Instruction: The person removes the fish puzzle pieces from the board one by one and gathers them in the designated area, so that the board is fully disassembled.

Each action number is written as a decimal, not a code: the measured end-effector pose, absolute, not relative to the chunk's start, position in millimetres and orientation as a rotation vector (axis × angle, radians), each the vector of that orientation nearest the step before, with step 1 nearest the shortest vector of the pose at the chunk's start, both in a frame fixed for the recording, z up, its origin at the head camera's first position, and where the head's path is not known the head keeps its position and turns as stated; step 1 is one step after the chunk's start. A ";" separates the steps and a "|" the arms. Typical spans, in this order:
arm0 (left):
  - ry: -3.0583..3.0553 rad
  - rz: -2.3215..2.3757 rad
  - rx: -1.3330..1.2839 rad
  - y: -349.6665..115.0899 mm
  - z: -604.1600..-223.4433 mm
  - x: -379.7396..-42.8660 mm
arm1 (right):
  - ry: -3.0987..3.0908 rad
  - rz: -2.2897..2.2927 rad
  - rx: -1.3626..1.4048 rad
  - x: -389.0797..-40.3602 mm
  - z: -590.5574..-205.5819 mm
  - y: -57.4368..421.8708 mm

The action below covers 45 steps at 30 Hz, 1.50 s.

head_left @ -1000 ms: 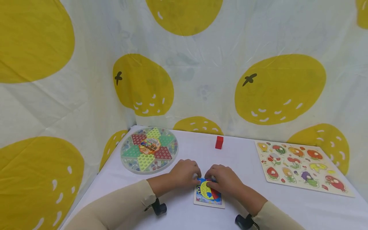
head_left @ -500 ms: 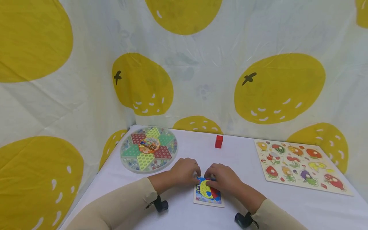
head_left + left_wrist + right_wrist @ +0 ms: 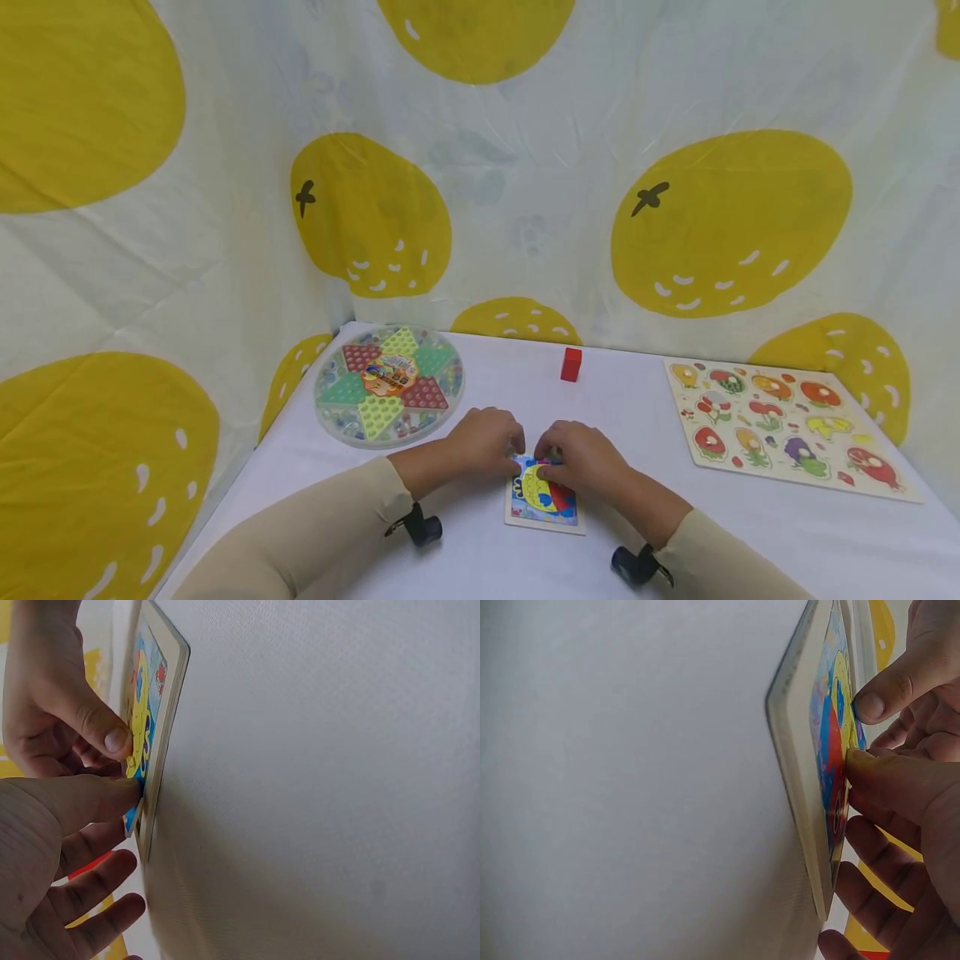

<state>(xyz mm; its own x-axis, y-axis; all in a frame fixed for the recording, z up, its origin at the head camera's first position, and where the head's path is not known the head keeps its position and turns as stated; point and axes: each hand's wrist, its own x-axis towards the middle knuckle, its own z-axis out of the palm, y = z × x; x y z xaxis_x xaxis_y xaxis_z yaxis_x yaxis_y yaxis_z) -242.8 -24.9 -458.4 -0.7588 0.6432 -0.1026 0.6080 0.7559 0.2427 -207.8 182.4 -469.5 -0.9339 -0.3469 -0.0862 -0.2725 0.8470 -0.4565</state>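
A small jigsaw puzzle (image 3: 542,510) with a cartoon picture in yellow, blue and red lies in its pale wooden frame (image 3: 174,664) on the white cloth. Over its far left corner, my left hand (image 3: 486,442) pinches a blue puzzle piece (image 3: 134,816) between thumb and index finger; in the left wrist view this piece tilts up from the frame. My right hand (image 3: 588,458) is at the far right part, its thumb (image 3: 864,763) on the yellow area and its index finger behind, pinching there. The other fingers of both hands bend beyond the far edge.
A round Chinese checkers board (image 3: 390,385) with marbles lies at the back left. Behind the puzzle stands a red block (image 3: 572,365). A wooden fruit-and-vegetable peg puzzle (image 3: 795,429) lies to the right. A fruit-printed curtain (image 3: 525,183) rises behind the table.
Both hands stay nearly in place over the puzzle. The left fingers have shifted slightly, and more of the far left corner shows. The head view has tilted a little.
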 end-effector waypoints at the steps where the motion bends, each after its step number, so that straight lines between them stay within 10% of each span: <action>1: 2.773 0.289 0.998 -25.0 -458.3 -242.7 | 2.858 -0.669 -0.484 -208.1 -469.5 182.2; 45: 2.661 0.188 1.364 -57.3 -451.2 -178.9 | 2.646 -0.621 -0.768 -230.0 -452.6 179.4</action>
